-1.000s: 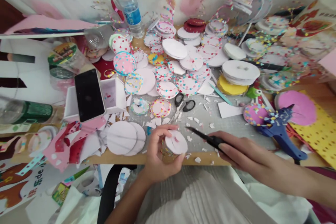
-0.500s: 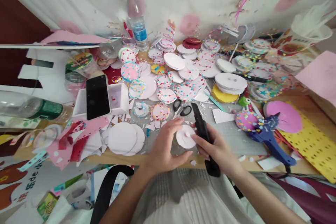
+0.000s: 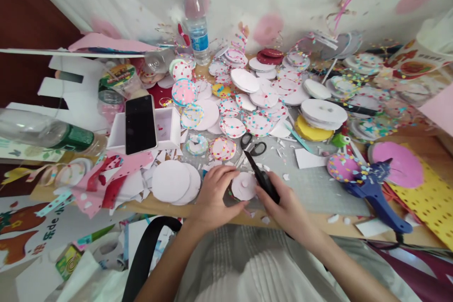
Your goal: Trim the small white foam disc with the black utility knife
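A small white disc (image 3: 243, 186) with a little round bump at its centre sits on the grey cutting mat (image 3: 304, 188), near the table's front edge. My left hand (image 3: 214, 193) curves round the disc's left side, fingers at the far edge and thumb at the near one. In my right hand (image 3: 288, 205) is a black utility knife (image 3: 262, 175), slanting up and leftward just beside the disc. Black-handled scissors (image 3: 253, 145) lie just beyond the knife. To the left of my left hand rest larger white paper discs (image 3: 170, 181), overlapping.
Decorated discs (image 3: 231, 126) and white ones crowd the table's back. A blue glue gun (image 3: 378, 193) lies at right beside yellow dotted sheet (image 3: 430, 193). At left, a phone (image 3: 140, 125) rests on a white box (image 3: 170, 127). A water bottle (image 3: 197, 23) stands behind.
My left hand has closed in on the white disc from an open pose. The knife in my right hand has turned and moved nearer the disc. The view has shifted slightly.
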Demonstrator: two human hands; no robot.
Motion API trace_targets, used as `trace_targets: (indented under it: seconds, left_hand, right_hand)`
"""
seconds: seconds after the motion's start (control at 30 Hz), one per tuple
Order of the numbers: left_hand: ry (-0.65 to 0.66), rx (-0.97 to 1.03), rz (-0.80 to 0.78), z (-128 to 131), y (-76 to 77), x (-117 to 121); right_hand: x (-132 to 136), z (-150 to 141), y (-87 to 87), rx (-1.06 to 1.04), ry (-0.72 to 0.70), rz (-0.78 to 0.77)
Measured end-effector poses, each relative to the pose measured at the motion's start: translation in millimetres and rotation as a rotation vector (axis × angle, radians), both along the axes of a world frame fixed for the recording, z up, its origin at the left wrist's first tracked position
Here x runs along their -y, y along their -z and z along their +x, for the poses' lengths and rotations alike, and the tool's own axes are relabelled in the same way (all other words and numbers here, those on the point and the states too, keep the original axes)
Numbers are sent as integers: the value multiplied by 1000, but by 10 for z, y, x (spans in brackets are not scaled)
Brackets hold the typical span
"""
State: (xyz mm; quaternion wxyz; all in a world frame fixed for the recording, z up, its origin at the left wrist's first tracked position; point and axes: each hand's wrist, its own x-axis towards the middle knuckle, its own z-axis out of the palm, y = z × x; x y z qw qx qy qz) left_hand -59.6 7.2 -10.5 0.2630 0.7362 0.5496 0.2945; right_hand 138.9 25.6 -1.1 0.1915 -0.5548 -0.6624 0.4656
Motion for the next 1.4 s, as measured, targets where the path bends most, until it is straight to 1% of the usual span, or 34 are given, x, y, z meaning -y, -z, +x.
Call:
trace_targets:
  seconds: [0.13,0.2,0.27,0.33,0.43,0.6,0.83,0.97,1.07,1.17,1.27,1.33,1.4]
  left_hand:
    - [-11,-18,-30,34,32,-11]
    - [-16,-31,-40,60,62,-4]
    - [-25,-42,-50,85,85,5]
    - [-33,-51,-64,104,92,13]
    - [-42,-57,-80,113,81,20]
    - [-55,-52,-74,108,88,11]
    - [-52,-55,19,114,163,49]
    - [-50,-67,49,121,167,61]
    - [-50,-77,68,130,165,58]
    - [-48,-79,80,139,169,54]
    - [-49,-72,79,138,173,56]
    - [-46,-57,77,125,161,63]
    - [-43,-19,74,98,117,73]
  right_hand:
    - [28,230,-223,132,-78,28]
    - [51,335,-315,182,-167,1]
    - [91,412,-355,240,-273,-25]
    - [145,458,-336,296,-359,-15]
    - [216,486,-240,366,-461,26]
    - [227,489,-110,489,-588,102]
    - [151,552,-89,674,-686,303]
    - [126,595,-152,749,-735,393]
    - [107,611,-223,787,-769,418]
    - [92,625,-262,813,-791,409]
    - [66,663,-267,812,-781,363]
    - [34,718,-281,724,-760,285]
    - [2,791,-319,582,-700,179]
